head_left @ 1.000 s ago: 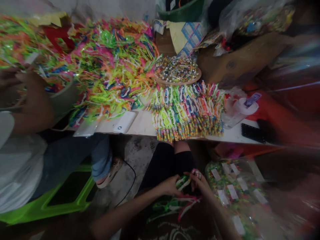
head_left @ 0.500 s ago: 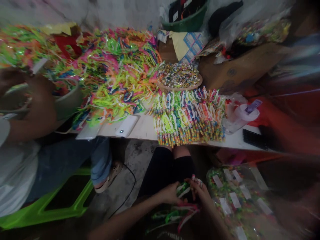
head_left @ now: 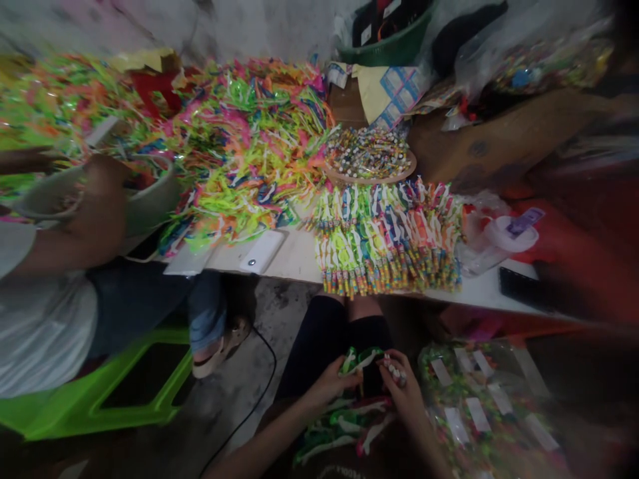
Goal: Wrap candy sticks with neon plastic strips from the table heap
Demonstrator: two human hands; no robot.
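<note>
Over my lap, my left hand (head_left: 335, 380) is closed on a green-and-white plastic ribbon (head_left: 367, 359). The ribbon stretches toward my right hand (head_left: 403, 384). Several slim sticks with white round ends (head_left: 395, 370) are gripped in my right hand. Whether its fingertips also pinch the ribbon, I cannot tell. More green, white and pink ribbons (head_left: 344, 426) lie on my lap just below my hands. Ahead on the table, rows of thin patterned sticks with ribbons (head_left: 384, 246) lie side by side near the edge.
Behind the rows stands a round tray of white-ended sticks (head_left: 369, 178). A large heap of bright ribbons (head_left: 239, 153) covers the left. A plastic tub (head_left: 509, 236) and dark phone (head_left: 522, 287) lie right. A co-worker's arm (head_left: 94, 213) reaches over a bucket (head_left: 154, 199). A filled clear bag (head_left: 479, 399) sits beside me.
My hands have moved slightly apart, and more of the green ribbon shows between them. The white stick ends in my right hand are plainer. The co-worker's hands have shifted at the bucket.
</note>
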